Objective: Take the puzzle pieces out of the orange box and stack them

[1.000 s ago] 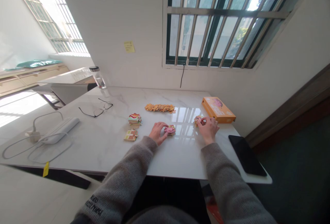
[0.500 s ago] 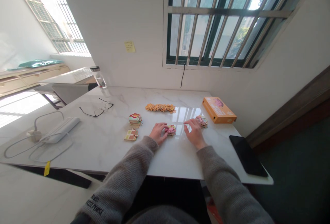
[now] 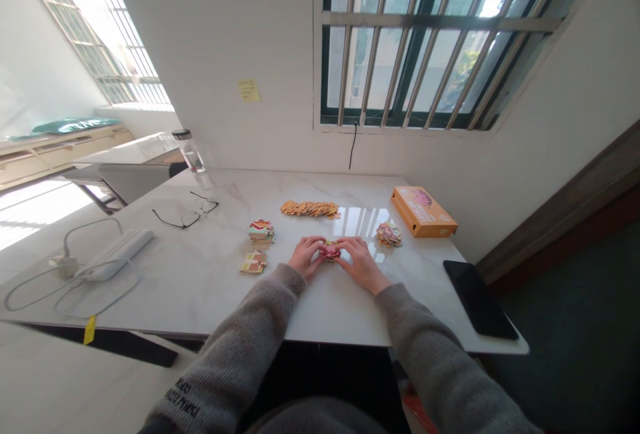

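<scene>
A small pink stack of jigsaw puzzle pieces [image 3: 330,251] sits on the white table between my two hands. My left hand [image 3: 306,257] grips its left side with curled fingers. From the right, my right hand [image 3: 361,262] closes on the same stack, thumb and fingers at its edge. To the right lies a loose pile of pink puzzle pieces [image 3: 389,235]. Left of my hands stand a taller stack of puzzle pieces [image 3: 261,233] and a low one with brown and cream pieces [image 3: 253,262]. Behind them stretches a row of orange puzzle pieces [image 3: 310,209].
An orange box [image 3: 424,211] stands at the back right, with a black tablet or phone [image 3: 480,299] along the right edge. Eyeglasses [image 3: 190,214], a white power strip with cables [image 3: 120,254] and a clear bottle [image 3: 190,152] occupy the left of the marble-patterned table [image 3: 200,287].
My right hand has moved left, from beside the right-hand pile to the pink stack. My left hand stays at that stack.
</scene>
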Motion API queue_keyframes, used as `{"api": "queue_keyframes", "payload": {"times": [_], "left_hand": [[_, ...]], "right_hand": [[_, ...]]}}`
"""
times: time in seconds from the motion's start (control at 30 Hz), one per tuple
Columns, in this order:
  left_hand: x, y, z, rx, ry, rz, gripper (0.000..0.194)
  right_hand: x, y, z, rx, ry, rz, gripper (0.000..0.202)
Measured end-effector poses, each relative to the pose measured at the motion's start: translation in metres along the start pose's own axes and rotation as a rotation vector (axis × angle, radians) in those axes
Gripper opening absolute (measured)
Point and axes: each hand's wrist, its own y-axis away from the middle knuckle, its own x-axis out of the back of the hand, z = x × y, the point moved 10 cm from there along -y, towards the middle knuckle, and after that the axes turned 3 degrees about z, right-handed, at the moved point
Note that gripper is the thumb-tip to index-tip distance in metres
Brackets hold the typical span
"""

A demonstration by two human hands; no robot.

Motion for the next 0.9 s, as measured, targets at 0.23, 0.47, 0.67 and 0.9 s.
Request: {"api": "queue_keyframes", "payload": {"times": [0.23, 0.47, 0.67, 0.9], "left_hand": [[0.014, -0.001, 0.014, -0.065, 0.017, 0.084, 0.029], [0.016, -0.002, 0.017, -0.065, 0.061, 0.096, 0.027], [0.029, -0.003, 0.016, -0.014, 0.009, 0.144, 0.028], [0.08, -0.001, 0.011, 0.025, -0.066, 0.24, 0.029]], "right_hand": [[0.014, -0.001, -0.016, 0.079, 0.044, 0.075, 0.03], [0.017, -0.001, -0.021, 0.094, -0.018, 0.089, 0.036], [0.03, 0.002, -0.006, -0.045, -0.112, 0.192, 0.042], [0.031, 0.003, 0.007, -0.11, -0.108, 0.191, 0.037]]}}
